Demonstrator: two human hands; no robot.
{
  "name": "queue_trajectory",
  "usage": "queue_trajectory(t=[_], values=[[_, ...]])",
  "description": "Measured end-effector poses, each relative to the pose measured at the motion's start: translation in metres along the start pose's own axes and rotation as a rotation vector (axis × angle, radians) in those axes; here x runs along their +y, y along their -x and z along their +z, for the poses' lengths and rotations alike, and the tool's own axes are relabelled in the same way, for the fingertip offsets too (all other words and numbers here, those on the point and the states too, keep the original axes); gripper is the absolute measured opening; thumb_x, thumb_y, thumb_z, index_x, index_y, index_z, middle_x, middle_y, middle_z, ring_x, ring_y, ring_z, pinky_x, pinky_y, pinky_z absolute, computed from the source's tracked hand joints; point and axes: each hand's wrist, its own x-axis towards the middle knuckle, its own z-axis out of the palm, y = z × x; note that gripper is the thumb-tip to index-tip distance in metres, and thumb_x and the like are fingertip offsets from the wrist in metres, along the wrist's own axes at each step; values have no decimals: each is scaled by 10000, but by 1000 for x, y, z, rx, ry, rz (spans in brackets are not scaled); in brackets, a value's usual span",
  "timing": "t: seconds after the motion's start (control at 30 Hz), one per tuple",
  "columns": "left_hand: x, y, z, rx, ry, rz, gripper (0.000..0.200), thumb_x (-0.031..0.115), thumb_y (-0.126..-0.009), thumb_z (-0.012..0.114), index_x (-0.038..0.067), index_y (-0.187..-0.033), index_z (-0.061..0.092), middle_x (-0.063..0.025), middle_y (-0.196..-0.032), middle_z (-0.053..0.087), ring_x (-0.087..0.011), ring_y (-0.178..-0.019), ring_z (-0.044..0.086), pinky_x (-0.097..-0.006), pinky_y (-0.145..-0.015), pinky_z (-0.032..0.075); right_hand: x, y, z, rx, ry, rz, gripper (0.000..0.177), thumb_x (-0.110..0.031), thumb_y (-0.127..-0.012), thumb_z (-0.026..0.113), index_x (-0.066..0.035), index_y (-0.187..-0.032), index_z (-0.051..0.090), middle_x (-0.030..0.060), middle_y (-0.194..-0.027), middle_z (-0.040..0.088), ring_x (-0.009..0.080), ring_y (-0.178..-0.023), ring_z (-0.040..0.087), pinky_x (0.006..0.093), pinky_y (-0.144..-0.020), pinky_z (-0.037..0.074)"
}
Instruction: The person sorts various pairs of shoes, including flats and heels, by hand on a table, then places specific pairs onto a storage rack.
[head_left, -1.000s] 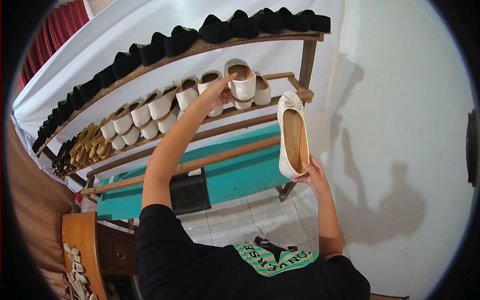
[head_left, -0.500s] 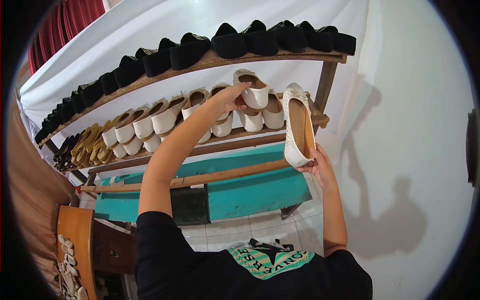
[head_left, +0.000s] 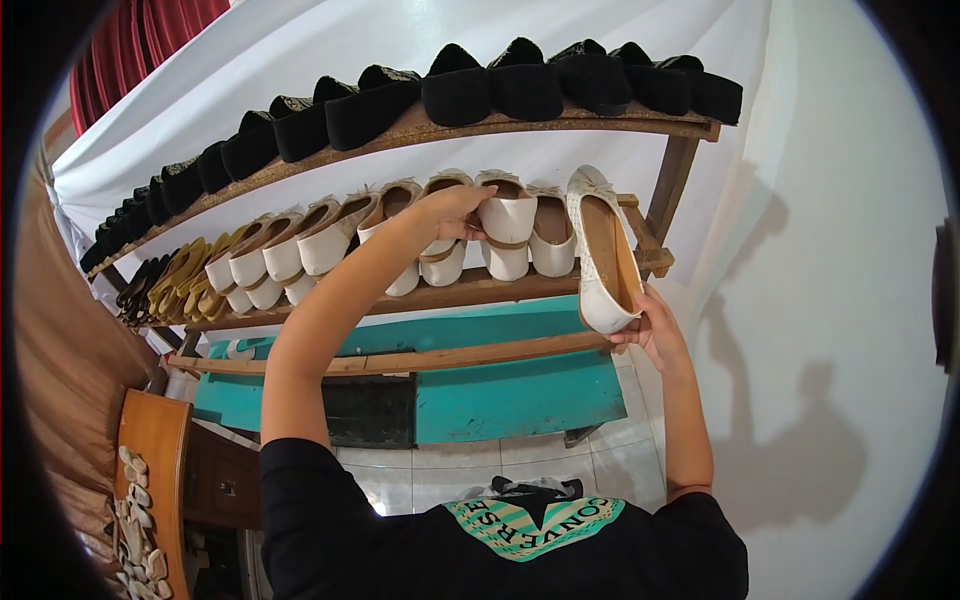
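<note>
My left hand is closed on the side of a white flat shoe, which rests on top of another white shoe on the middle shelf. Its thumb is over the shoe's rim. To the right, my right hand grips the heel of a second white shoe. That shoe is tilted upright, with its bow and toe at the top and its tan insole facing me. Between the two held shoes, a white shoe sits on the shelf.
Black shoes line the upper wooden shelf. Yellow shoes and dark sandals stand at the middle shelf's left end. Below is a teal bench. A wooden cabinet with small pale shoes is at lower left; a wall stands right.
The shoe in my left hand has come down onto the shoe beneath it. My right hand and its shoe are slightly farther right and lower. The camera view has shifted a little.
</note>
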Motion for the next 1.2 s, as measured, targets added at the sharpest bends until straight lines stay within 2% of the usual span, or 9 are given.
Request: queue_trajectory(t=[0.57,0.77,0.83,0.87,0.93,0.97,1.03,1.17,1.2], values=[[-3,15,12,116,0,37,333,363,-894,449,51,-1007,477,-94,-903,502,-174,-822,498,-298,-693,430,-3,-22,-37,-102,0,111,526,-336,-864,444,-24,-1268,318,151,-1030,551,209,-766,627,294,-611,561],[-11,20,16,198,-199,125,478,363,-877,474,4,-1182,398,-101,-1022,491,-180,-904,488,-322,-785,415,-12,-27,-44,-165,-5,150,539,-346,-860,451,-26,-1270,307,161,-1026,554,216,-743,631,290,-606,561],[-15,21,22,303,-406,299,569,343,-861,507,-18,-1260,320,-137,-1116,459,-222,-998,462,-352,-883,377,-15,-30,-45,-172,-7,163,543,-344,-860,451,-28,-1274,299,163,-1027,553,216,-739,631,291,-605,562],[-23,21,21,308,-405,300,569,343,-861,507,-18,-1260,320,-137,-1116,459,-222,-998,462,-352,-883,377,-16,-31,-45,-183,-8,167,546,-342,-860,452,-30,-1278,290,164,-1028,552,216,-736,632,291,-605,562],[-38,24,24,602,-880,1064,614,297,-818,576,-21,-1270,308,-175,-1168,424,-268,-1070,424,-356,-904,355,-18,-34,-42,-185,-23,164,543,-337,-859,458,-35,-1279,291,164,-1024,555,218,-728,632,289,-602,562],[-46,26,27,605,-878,1063,614,297,-818,576,-21,-1270,308,-175,-1168,424,-268,-1070,424,-356,-904,355,-19,-36,-40,-182,-39,163,541,-331,-858,464,-40,-1280,291,163,-1019,557,221,-720,632,287,-598,561],[-46,50,52,630,-886,1331,676,288,-748,652,-2,-1264,325,-198,-1204,388,-299,-1106,392,-384,-910,325,-26,-39,-22,-166,-28,144,541,-324,-855,476,-45,-1280,291,167,-1016,558,226,-714,632,284,-592,560],[-90,55,94,696,-926,1242,709,278,-679,695,52,-1262,360,-170,-1261,353,-321,-1153,336,-427,-929,268,-33,-68,-13,-197,-31,137,536,-330,-834,530,-54,-1247,330,180,-994,557,245,-700,630,286,-592,562],[-103,45,101,867,-965,1264,725,302,-660,707,73,-1261,370,-158,-1267,342,-316,-1163,309,-440,-928,233,-37,-76,-12,-192,-33,141,536,-330,-834,530,-54,-1247,330,180,-994,557,245,-700,630,286,-592,562]])
